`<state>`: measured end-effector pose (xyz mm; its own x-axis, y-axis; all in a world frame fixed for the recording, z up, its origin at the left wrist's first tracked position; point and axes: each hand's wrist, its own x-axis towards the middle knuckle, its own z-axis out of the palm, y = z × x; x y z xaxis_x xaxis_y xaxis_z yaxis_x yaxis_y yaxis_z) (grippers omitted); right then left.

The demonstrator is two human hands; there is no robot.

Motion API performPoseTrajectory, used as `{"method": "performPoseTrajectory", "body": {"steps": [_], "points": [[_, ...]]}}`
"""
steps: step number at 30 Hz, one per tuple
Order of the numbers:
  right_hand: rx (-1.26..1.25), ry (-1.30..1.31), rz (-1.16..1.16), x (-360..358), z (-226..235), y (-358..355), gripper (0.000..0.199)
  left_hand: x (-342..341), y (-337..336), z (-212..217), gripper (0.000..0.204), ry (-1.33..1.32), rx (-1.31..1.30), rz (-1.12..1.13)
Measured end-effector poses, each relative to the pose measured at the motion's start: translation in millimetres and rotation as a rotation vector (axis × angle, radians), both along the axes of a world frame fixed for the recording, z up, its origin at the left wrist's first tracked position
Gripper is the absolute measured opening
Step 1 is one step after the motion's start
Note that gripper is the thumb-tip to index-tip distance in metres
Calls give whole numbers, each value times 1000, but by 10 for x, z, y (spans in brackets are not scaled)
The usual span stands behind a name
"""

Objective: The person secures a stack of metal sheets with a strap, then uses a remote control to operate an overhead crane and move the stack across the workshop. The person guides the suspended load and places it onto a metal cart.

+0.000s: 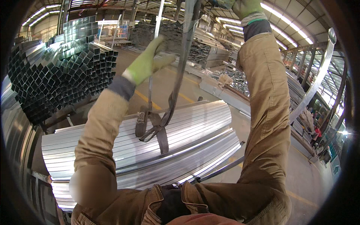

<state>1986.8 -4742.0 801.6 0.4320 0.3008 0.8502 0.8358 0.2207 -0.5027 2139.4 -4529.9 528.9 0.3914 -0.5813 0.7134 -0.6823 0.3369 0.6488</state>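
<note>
Left hand (146, 64) is half-open, nothing visibly gripped; right hand (248, 7) cropped, grip can't be told. Strap (183, 60) seemingly held upright by overhead pull, midway between metal bars' (202, 117) ends.

To the right of the knotted grey webbing sling (183, 56), a hand could pass over the upper face of the bundled metal profiles (206, 118) toward their right end. The sling's wide run hangs between the left hand (146, 63) and right hand (248, 10); its thinner run leaves a narrow gap beside it. Stacked square tubes (75, 71) block the far left corner. Open floor (187, 84) borders the far edge; a dark bar (221, 171) juts at the near right.
</note>
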Motion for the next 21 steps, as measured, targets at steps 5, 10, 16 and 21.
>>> {"method": "performPoseTrajectory", "body": {"steps": [5, 10, 16, 21], "points": [[-17, -11, -17, 153, 115, 20, 23, 69, -618, 822, 110, -80, -255, 33], [-65, 38, -16, 252, 322, -44, 23, 299, -779, 1666, 62, 1, -458, -120], [-62, 39, 29, 404, 257, -211, 27, 448, -250, 1888, 59, -110, -285, -105], [-20, 34, 84, 580, 55, -315, 30, 842, 209, 2132, 62, -352, -300, -209]]}}
